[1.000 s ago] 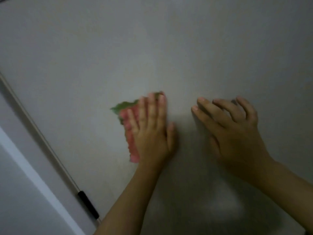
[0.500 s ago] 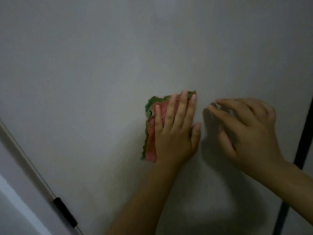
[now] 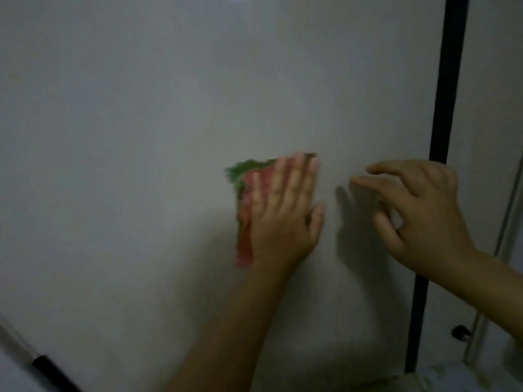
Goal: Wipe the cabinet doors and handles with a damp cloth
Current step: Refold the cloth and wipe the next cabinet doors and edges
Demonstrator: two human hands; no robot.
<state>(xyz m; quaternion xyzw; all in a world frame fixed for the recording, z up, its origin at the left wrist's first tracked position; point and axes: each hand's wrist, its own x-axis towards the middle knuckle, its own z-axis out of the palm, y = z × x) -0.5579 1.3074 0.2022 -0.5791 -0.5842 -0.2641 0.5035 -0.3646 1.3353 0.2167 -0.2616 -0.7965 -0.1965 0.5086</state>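
Note:
A pale grey cabinet door fills most of the view. My left hand presses flat, fingers straight, on a red and green cloth against the door near its middle. Most of the cloth is hidden under the palm; its left edge and green top corner show. My right hand is just to the right, fingers loosely bent, fingertips at or close to the door surface, holding nothing.
A black vertical strip marks the door's right edge, with another pale panel beyond it. A small dark knob and a metal rail show at the lower right. A dark hinge or handle piece sits at the lower left.
My left hand and the cloth have slid to the right across the door. My right hand moved right too, and its fingers lifted and bent. The black strip came into view.

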